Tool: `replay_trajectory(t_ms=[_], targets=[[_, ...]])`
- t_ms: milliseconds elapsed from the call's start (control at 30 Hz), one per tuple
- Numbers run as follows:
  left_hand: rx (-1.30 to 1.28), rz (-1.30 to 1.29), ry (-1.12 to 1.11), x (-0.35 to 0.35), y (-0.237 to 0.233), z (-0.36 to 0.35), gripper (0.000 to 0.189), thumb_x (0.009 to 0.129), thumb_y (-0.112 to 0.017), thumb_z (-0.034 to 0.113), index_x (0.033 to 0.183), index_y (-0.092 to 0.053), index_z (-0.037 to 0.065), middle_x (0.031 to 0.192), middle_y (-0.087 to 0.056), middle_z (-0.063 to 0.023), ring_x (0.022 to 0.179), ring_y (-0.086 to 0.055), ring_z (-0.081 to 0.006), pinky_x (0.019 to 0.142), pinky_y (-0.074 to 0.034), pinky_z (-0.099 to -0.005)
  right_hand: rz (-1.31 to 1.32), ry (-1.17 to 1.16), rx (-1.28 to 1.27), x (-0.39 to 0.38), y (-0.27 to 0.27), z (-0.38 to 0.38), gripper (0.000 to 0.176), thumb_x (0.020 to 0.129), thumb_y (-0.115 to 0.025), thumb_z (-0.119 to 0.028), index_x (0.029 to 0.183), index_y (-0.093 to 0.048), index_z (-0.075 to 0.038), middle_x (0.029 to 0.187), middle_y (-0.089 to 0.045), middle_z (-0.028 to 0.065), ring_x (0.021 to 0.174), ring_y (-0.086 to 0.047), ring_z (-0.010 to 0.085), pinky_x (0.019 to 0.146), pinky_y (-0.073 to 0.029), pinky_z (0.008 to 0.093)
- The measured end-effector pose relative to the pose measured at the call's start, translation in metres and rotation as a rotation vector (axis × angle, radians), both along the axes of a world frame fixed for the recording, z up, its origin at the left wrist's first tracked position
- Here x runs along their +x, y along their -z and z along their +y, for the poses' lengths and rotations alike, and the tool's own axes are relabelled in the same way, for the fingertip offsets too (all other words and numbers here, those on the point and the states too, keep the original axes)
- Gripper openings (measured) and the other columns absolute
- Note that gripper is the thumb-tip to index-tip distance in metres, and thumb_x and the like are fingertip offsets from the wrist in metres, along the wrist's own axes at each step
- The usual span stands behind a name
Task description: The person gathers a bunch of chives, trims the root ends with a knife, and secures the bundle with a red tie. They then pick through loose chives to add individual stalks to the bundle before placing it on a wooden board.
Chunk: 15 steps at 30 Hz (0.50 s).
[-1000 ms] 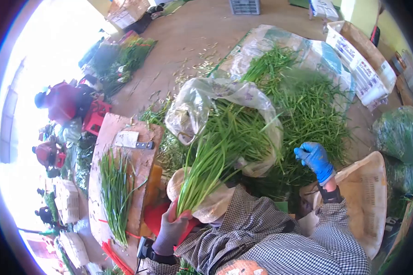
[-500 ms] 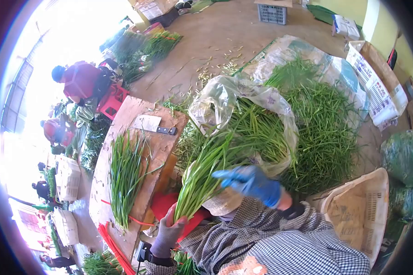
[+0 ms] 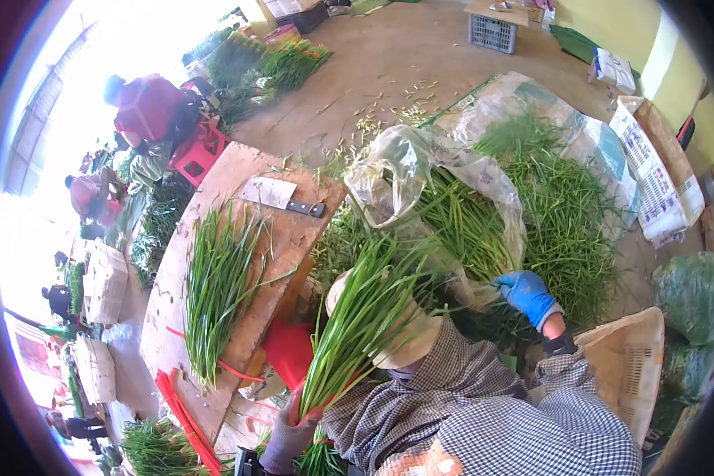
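Note:
My left hand [image 3: 293, 428], in a grey glove, is closed round the lower end of a bunch of chive-like greens [image 3: 357, 325]. Its long leaves fan up and to the right. My right hand [image 3: 527, 298], in a blue glove, is at the lower right edge of a clear plastic bag [image 3: 492, 178], with its fingers closed on the bag's edge. More greens [image 3: 464, 218] lie inside that bag. Left of the held bunch, a loose pile of greens [image 3: 218, 293] lies on a wooden board [image 3: 163, 325].
A cleaver [image 3: 282, 196] lies on the board, and red ties [image 3: 186, 420] hang at its near corner. A large heap of greens [image 3: 571, 230] covers the floor beyond the bag. Plastic crates [image 3: 639, 373] stand at the right. Another person [image 3: 147, 111] is at the upper left.
My right hand has moved right, away from the held bunch, to the bag's edge; its pointing fingers have closed. My left hand still holds the bunch, now slightly lower in view.

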<state>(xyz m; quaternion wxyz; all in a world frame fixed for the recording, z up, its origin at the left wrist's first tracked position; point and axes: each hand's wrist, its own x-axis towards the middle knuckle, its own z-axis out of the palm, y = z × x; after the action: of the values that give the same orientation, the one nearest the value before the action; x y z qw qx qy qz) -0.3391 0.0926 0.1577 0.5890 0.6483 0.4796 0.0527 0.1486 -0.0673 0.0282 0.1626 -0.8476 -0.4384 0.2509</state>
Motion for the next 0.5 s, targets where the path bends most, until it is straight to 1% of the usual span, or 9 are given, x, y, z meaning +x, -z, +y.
replay_trajectory(t_ms=[67, 133, 200, 267, 300, 367, 400, 433, 500], targets=[[-0.001, 0.021, -0.005, -0.008, 0.002, -0.003, 0.057, 0.094, -0.063, 0.019, 0.142, -0.04, 0.0, 0.127, -0.059, -0.0097, 0.118, -0.052, -0.0149, 0.101, -0.041, -0.031, -0.141, 0.023, 0.109, 0.004, 0.0, 0.005, 0.024, 0.084, -0.058, -0.024, 0.097, -0.075, -0.016, 0.091, -0.07, 0.0136, 0.083, -0.068, 0.034, 0.075, -0.054, 0.0429], [0.002, 0.109, -0.03, -0.015, 0.005, -0.007, 0.06, 0.094, -0.064, 0.02, 0.144, -0.038, 0.0, 0.128, -0.06, -0.0094, 0.119, -0.052, -0.0144, 0.102, -0.041, -0.0306, -0.109, 0.033, 0.165, 0.003, -0.013, 0.016, 0.023, 0.084, -0.058, -0.024, 0.098, -0.074, -0.015, 0.091, -0.07, 0.0139, 0.083, -0.067, 0.034, 0.075, -0.055, 0.0426], [0.012, 0.103, -0.023, -0.022, 0.009, -0.01, 0.061, 0.094, -0.064, 0.02, 0.145, -0.037, 0.0, 0.129, -0.06, -0.0094, 0.119, -0.052, -0.0143, 0.102, -0.04, -0.0306, -0.077, 0.045, 0.219, -0.002, -0.031, 0.032, 0.023, 0.085, -0.058, -0.024, 0.098, -0.074, -0.013, 0.091, -0.07, 0.0142, 0.083, -0.067, 0.034, 0.074, -0.055, 0.0424], [0.023, 0.096, -0.013, -0.023, 0.008, -0.011, 0.062, 0.094, -0.064, 0.019, 0.146, -0.037, 0.001, 0.129, -0.059, -0.0094, 0.12, -0.052, -0.0142, 0.103, -0.04, -0.0305, -0.044, 0.017, 0.363, -0.008, -0.05, 0.05, 0.022, 0.086, -0.062, -0.024, 0.099, -0.074, -0.012, 0.092, -0.071, 0.0139, 0.082, -0.068, 0.0328, 0.072, -0.055, 0.0398], [0.03, 0.112, -0.003, -0.022, 0.004, -0.013, 0.061, 0.094, -0.064, 0.019, 0.146, -0.037, 0.001, 0.13, -0.059, -0.0092, 0.121, -0.051, -0.0136, 0.102, -0.04, -0.0305, -0.045, 0.016, 0.362, -0.012, -0.057, 0.059, 0.022, 0.086, -0.062, -0.024, 0.099, -0.074, -0.012, 0.092, -0.071, 0.0139, 0.082, -0.068, 0.0328, 0.072, -0.055, 0.0398], [0.037, 0.129, 0.006, -0.023, 0.005, -0.014, 0.061, 0.094, -0.063, 0.019, 0.146, -0.036, 0.001, 0.131, -0.058, -0.009, 0.121, -0.05, -0.013, 0.102, -0.041, -0.0305, 0.007, -0.03, 0.454, -0.016, -0.067, 0.076, 0.022, 0.086, -0.066, -0.021, 0.104, -0.074, -0.011, 0.091, -0.072, 0.0124, 0.082, -0.069, 0.0299, 0.074, -0.055, 0.0353], [0.083, 0.117, 0.006, -0.025, 0.007, -0.015, 0.06, 0.093, -0.062, 0.015, 0.145, -0.037, 0.0, 0.126, -0.06, -0.0086, 0.114, -0.054, -0.0137, 0.097, -0.044, -0.0303, 0.007, -0.032, 0.453, -0.015, -0.063, 0.085, 0.022, 0.086, -0.066, -0.021, 0.104, -0.074, -0.011, 0.091, -0.072, 0.0124, 0.082, -0.069, 0.0299, 0.074, -0.055, 0.0353], [0.128, 0.104, 0.006, -0.025, 0.008, -0.016, 0.058, 0.092, -0.06, 0.012, 0.144, -0.038, -0.001, 0.12, -0.062, -0.0083, 0.107, -0.058, -0.0144, 0.093, -0.046, -0.03, -0.015, -0.09, 0.533, -0.014, -0.055, 0.094, 0.022, 0.086, -0.067, -0.019, 0.105, -0.074, -0.012, 0.091, -0.072, 0.012, 0.082, -0.069, 0.0293, 0.073, -0.054, 0.0354], [0.103, 0.14, 0.007, -0.022, -0.001, -0.018, 0.059, 0.092, -0.06, 0.013, 0.145, -0.038, -0.001, 0.12, -0.063, -0.0079, 0.107, -0.058, -0.0143, 0.093, -0.047, -0.0299, -0.006, -0.153, 0.611, -0.018, -0.055, 0.109, 0.022, 0.085, -0.069, -0.016, 0.107, -0.074, -0.013, 0.093, -0.072, 0.0121, 0.082, -0.069, 0.0282, 0.073, -0.054, 0.0354]])
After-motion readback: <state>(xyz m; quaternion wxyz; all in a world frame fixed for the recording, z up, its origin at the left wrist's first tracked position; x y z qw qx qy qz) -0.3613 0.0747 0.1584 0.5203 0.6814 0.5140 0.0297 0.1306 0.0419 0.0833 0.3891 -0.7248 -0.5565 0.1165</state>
